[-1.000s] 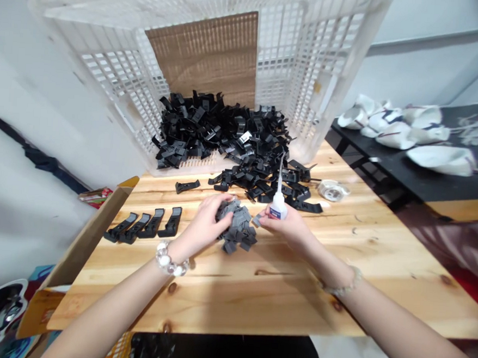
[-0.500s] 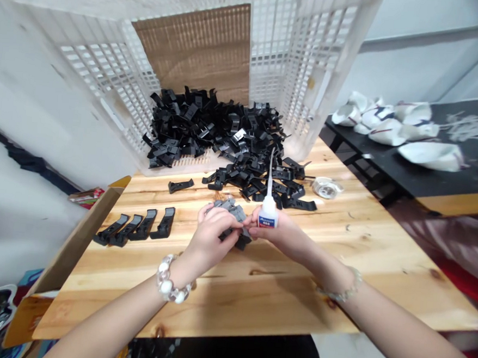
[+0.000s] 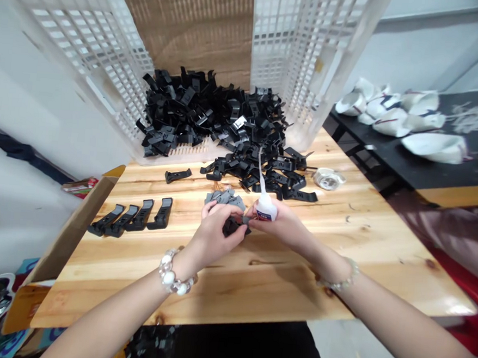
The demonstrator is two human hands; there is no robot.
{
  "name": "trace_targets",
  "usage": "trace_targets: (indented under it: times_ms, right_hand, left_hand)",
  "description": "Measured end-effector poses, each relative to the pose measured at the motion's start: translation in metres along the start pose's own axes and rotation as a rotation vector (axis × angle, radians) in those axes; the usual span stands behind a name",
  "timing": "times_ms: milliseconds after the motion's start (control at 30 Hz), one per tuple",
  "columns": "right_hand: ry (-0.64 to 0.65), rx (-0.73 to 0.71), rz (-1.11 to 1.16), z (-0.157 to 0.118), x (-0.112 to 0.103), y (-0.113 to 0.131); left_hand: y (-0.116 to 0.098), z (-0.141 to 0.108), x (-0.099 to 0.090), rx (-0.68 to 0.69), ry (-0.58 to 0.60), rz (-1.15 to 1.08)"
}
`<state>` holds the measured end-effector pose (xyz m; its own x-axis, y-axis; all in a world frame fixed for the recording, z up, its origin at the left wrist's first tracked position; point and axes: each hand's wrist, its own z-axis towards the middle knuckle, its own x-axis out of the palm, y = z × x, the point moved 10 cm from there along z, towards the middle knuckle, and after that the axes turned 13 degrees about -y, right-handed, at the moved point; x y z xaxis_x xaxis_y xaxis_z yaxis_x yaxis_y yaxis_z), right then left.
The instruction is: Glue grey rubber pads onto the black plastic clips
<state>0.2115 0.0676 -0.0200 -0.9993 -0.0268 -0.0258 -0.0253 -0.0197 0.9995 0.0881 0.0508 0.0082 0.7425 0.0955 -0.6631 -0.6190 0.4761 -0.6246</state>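
Observation:
My right hand (image 3: 280, 223) is shut around a small white glue bottle (image 3: 266, 208), whose long thin nozzle points up and tilts to the left. My left hand (image 3: 214, 238) grips a dark plastic piece (image 3: 232, 226), which is partly hidden by my fingers and looks like one of the black clips. Just beyond that hand lies a heap of small grey pads (image 3: 225, 198). One grey pad (image 3: 245, 220) sits between my hands, close to the bottle. A row of black plastic clips (image 3: 130, 219) lies on the wooden table (image 3: 256, 281) to the left of my hands.
A large pile of black clips (image 3: 214, 123) spills from a tipped white plastic crate (image 3: 314, 42). A tape roll (image 3: 328, 179) lies at right. A cardboard box (image 3: 69, 238) stands at the table's left edge. White shoe uppers (image 3: 394, 116) rest on a black table.
My left hand has come off the grey heap and now holds a dark piece. The bottle tilts further left, and the whole view has shifted slightly.

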Motion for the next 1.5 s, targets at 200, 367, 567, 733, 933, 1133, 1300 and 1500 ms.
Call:
trace_targets:
  times_ms: [200,367,567,733,933,1133,1300,1500]
  right_hand:
    - [-0.009,-0.04,-0.051,-0.003,-0.004,0.01]
    - [0.013,0.013,-0.009,-0.002,-0.003,0.007]
    - [0.034,0.06,0.024,-0.001,-0.003,0.0]
    - [0.034,0.057,0.061,-0.003,-0.003,0.001]
    - [0.015,0.046,-0.009,-0.008,0.001,0.0]
    - [-0.183,0.06,0.048,0.002,-0.023,0.001]
    - [-0.401,0.057,0.251,0.019,-0.063,0.004]
    - [-0.42,0.028,0.32,0.023,-0.075,0.006]
  left_hand:
    - [0.006,0.005,0.002,-0.132,0.019,-0.177]
    - [0.016,0.004,0.006,-0.227,0.013,-0.334]
    - [0.021,0.001,0.008,-0.257,0.009,-0.378]
    - [0.019,0.001,0.003,-0.217,0.001,-0.313]
    - [0.015,0.001,0.0,-0.118,-0.047,-0.13]
    - [-0.003,0.015,0.006,0.093,-0.007,0.084]
    - [-0.005,0.065,0.016,0.193,0.048,0.387]
    - [0.043,0.107,0.049,-0.148,0.221,0.434]
